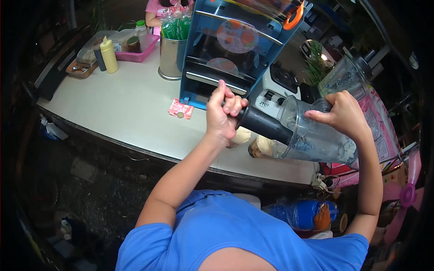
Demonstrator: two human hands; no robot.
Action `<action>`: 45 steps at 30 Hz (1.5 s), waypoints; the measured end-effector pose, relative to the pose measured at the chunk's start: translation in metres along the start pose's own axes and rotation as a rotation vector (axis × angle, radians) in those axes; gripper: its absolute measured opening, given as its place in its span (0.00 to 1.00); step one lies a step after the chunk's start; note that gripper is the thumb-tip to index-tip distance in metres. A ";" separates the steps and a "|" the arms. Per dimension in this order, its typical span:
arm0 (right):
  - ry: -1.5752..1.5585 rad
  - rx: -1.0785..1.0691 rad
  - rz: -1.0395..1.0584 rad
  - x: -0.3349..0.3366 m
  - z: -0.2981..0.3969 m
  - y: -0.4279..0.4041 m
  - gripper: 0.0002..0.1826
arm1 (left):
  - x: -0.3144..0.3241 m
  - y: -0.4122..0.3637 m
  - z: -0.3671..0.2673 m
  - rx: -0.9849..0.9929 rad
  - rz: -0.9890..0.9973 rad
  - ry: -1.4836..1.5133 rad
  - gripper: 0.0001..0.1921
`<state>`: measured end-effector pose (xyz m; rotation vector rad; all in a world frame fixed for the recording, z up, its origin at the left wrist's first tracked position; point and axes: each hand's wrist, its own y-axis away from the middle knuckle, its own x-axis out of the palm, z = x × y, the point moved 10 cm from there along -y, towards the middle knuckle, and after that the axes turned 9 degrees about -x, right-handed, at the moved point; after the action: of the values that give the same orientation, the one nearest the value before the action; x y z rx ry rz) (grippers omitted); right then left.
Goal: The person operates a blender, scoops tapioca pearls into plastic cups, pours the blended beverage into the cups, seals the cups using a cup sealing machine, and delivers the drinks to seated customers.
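Observation:
My left hand [222,117] grips the handle end of a black blender tamper [266,124]. The tamper's far end reaches into the mouth of a clear blender jar [318,144], which is tipped on its side above the counter. Bluish, pale residue coats the jar's inner wall. Over the jar's handle, my right hand [347,113] is closed, thumb lying along the near side. Below the tamper stand two cups with creamy contents, one cup [241,135] partly behind my left wrist, the other cup [261,146] partly behind the jar's rim.
A blue cup-sealing machine [222,50] stands behind my hands, beside a white JTC blender base [268,101]. A folded banknote [181,109] with a coin lies on the counter [135,111]. Farther left are a yellow squeeze bottle [109,56] and a pink basket [135,57]. A person [154,15] is beyond.

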<state>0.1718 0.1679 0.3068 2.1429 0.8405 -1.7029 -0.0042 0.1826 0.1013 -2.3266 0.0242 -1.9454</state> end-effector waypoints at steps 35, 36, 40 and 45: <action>0.205 -0.234 -0.009 0.000 0.062 -0.024 0.36 | -0.009 -0.028 0.118 -0.094 -0.191 0.274 0.18; 0.228 -0.249 0.006 0.003 0.065 -0.026 0.36 | -0.010 -0.026 0.117 -0.111 -0.218 0.120 0.19; 0.286 -0.317 0.001 0.004 0.082 -0.030 0.35 | -0.006 -0.025 0.096 -0.052 -0.170 0.129 0.19; 0.318 -0.310 0.039 0.005 0.084 -0.032 0.35 | -0.006 -0.024 0.052 0.087 -0.045 0.197 0.19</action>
<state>0.0865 0.1484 0.2841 2.2193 1.0587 -1.1378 0.0439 0.2112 0.0884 -2.0921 -0.0956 -2.1447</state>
